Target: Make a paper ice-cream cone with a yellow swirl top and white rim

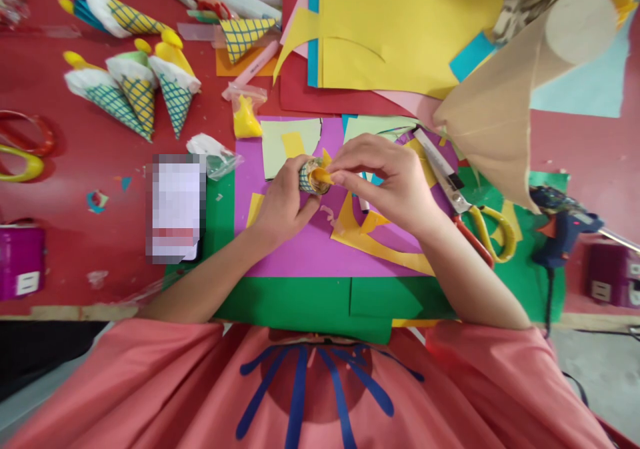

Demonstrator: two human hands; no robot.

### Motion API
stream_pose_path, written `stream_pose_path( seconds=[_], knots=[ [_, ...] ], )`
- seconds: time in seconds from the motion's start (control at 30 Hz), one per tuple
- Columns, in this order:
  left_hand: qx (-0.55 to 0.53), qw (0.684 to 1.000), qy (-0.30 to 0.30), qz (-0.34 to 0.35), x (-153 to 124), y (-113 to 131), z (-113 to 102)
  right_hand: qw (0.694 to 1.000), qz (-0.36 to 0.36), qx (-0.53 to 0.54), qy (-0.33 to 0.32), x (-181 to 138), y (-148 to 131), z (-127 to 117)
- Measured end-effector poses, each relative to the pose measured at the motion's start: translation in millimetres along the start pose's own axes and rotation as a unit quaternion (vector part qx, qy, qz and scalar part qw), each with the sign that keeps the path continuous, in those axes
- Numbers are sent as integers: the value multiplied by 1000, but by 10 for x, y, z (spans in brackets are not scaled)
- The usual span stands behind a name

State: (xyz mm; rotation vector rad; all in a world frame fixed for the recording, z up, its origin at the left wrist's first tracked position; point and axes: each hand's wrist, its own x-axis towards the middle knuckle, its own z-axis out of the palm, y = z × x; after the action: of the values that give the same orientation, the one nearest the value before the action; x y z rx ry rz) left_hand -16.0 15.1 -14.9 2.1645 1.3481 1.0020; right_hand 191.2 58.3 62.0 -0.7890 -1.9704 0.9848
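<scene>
My left hand (285, 202) is closed around a small paper cone (306, 177) with a criss-cross pattern, its open mouth turned to the right. A yellow paper piece (323, 174) sits at that mouth, partly inside the cone. The thumb and fingertips of my right hand (385, 179) pinch the outer end of this yellow piece. Below both hands lies a purple sheet (285, 255) with a curved yellow paper offcut (345, 225) on it. A pale green paper piece (277, 145) is just beyond my left hand.
Scissors (493, 235) and a cutter knife (435, 155) lie right of my right hand. A glue gun (565, 232) rests farther right beside a large brown paper cone (500, 109). Several finished cones (175, 95) stand far left, above a phone (175, 202). Yellow sheets (410, 22) are at the back.
</scene>
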Motion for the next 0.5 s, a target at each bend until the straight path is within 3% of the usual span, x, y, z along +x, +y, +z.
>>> stream_pose_path(
  seconds=[0.5],
  knots=[
    [-194,981,11,-17,132,125,-129,999,-26,-28,-29,-122,-121,173]
  ],
)
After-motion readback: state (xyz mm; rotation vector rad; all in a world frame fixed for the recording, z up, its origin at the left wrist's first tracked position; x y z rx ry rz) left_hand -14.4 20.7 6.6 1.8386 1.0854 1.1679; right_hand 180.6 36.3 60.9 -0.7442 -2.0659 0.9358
